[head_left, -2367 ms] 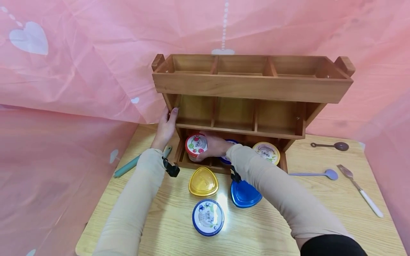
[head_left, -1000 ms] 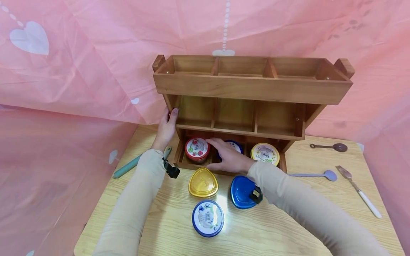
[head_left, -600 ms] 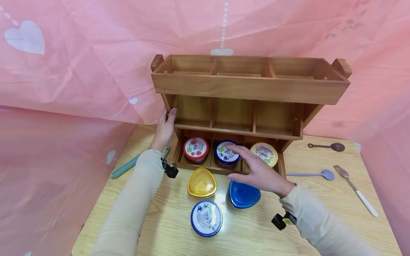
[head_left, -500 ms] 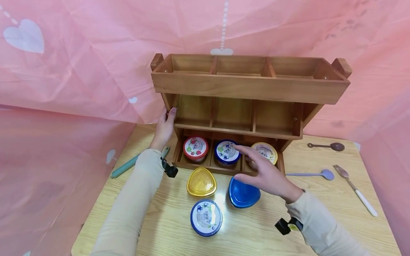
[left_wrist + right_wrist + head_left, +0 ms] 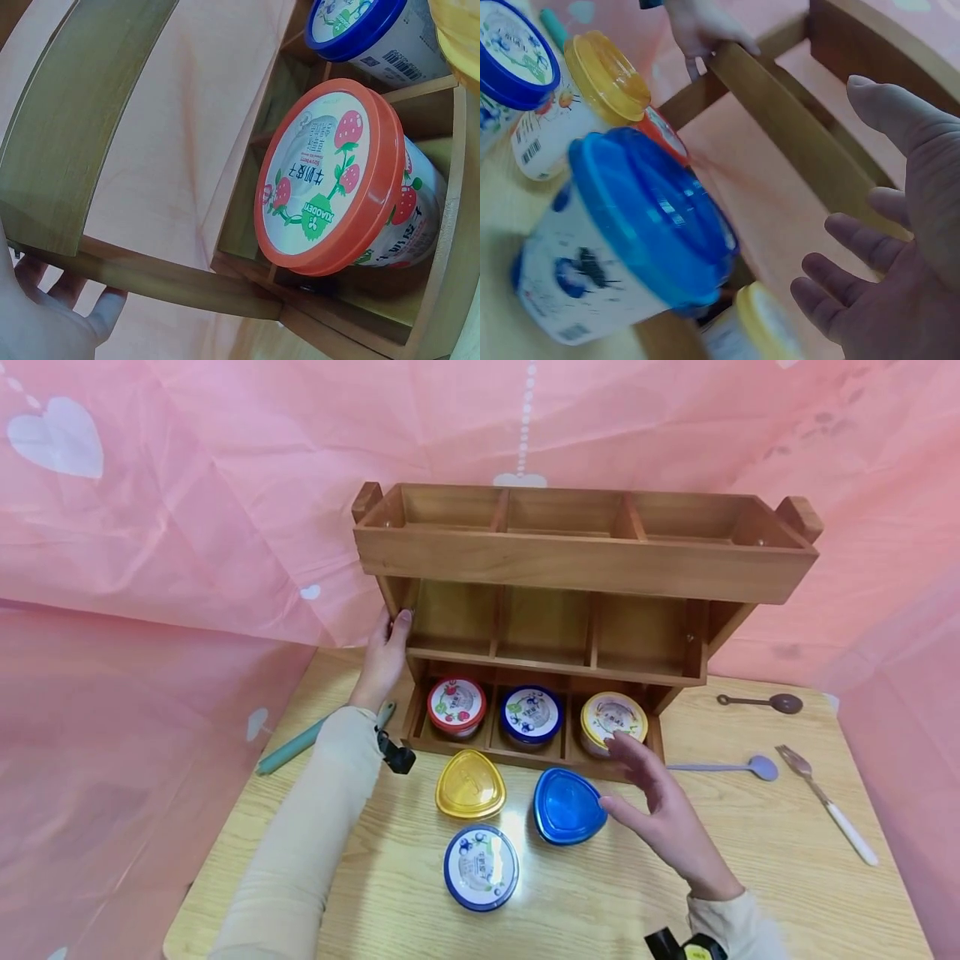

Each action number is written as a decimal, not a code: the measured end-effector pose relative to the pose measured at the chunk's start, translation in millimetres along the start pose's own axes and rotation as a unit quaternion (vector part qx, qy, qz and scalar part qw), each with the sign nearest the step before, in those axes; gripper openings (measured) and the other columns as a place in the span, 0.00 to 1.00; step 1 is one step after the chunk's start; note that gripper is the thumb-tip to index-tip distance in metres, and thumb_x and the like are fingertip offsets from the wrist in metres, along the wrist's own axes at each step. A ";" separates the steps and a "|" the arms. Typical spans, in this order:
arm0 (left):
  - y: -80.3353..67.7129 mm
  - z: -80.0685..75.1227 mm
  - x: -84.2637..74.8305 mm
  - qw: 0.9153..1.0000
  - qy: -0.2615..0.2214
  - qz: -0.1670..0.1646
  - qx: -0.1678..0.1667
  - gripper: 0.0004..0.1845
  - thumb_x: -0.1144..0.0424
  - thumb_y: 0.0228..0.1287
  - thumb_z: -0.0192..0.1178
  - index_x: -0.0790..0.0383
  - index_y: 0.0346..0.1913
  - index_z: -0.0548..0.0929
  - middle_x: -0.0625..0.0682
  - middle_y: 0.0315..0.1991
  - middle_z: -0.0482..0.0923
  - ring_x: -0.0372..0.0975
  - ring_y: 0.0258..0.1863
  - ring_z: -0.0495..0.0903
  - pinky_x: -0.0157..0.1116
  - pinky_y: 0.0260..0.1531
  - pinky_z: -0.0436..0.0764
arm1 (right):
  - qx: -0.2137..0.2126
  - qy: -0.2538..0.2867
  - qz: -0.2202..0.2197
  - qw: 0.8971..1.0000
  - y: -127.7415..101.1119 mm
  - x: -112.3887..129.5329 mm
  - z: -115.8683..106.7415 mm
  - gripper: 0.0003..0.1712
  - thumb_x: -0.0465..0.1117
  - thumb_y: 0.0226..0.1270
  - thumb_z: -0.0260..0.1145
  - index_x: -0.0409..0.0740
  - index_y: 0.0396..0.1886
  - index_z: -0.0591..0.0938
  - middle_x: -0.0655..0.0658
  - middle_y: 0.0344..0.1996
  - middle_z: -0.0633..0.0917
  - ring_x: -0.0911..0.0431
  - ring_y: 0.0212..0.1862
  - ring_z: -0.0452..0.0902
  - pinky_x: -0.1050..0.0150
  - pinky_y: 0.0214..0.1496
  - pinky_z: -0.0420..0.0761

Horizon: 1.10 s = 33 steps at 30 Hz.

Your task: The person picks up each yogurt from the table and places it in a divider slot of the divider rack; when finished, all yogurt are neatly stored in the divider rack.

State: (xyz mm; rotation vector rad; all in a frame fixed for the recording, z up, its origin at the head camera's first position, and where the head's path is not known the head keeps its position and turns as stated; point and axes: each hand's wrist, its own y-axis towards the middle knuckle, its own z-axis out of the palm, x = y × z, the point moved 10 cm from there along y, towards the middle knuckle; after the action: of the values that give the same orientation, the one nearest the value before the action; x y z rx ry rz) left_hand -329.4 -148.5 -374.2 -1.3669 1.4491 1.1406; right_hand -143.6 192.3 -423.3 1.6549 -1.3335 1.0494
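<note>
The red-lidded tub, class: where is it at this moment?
In the head view, the red-lidded tub sits at the left end of the bottom tier of the shelf, left of the tier's blue-lidded tub.

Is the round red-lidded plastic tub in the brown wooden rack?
In: the red-lidded tub sits in the leftmost bottom compartment of the wooden rack.

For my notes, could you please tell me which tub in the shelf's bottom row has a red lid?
The leftmost tub, nearest the left hand; the middle tub is blue-lidded, the rightmost tub yellow-lidded.
</note>
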 end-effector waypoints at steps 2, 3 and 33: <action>0.3 -0.5 -0.1 1.000 -0.001 0.001 0.000 0.27 0.55 0.80 0.43 0.58 0.76 0.59 0.60 0.73 0.62 0.50 0.71 0.63 0.46 0.74 0.59 | -0.016 0.016 0.002 1.000 -6.7 -6.9 2.2 0.41 0.31 0.66 0.66 0.48 0.76 0.60 0.37 0.70 0.68 0.72 0.64 0.66 0.82 0.61 0.67; 0.4 -0.6 0.0 1.000 -0.003 0.002 -0.001 0.27 0.55 0.80 0.43 0.58 0.76 0.59 0.61 0.72 0.63 0.50 0.71 0.63 0.46 0.74 0.60 | -0.023 0.021 0.004 1.000 -9.8 -10.4 3.7 0.42 0.30 0.66 0.66 0.46 0.76 0.60 0.37 0.69 0.68 0.71 0.64 0.66 0.82 0.61 0.67; 20.9 -0.1 33.5 0.999 -0.019 0.023 -0.015 0.27 0.49 0.78 0.44 0.51 0.75 0.61 0.56 0.72 0.65 0.45 0.70 0.64 0.44 0.74 0.59 | -0.017 0.026 0.126 0.992 -26.8 -84.6 68.5 0.58 0.44 0.55 0.78 0.52 0.77 0.50 0.33 0.74 0.58 0.33 0.73 0.54 0.32 0.71 0.57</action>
State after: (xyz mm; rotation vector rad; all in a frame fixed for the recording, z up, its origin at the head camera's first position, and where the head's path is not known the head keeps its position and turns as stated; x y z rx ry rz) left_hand -352.6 -157.1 -405.0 -1.3319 1.4493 1.2161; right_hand -118.0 165.3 -528.9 1.4505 -1.5451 1.1989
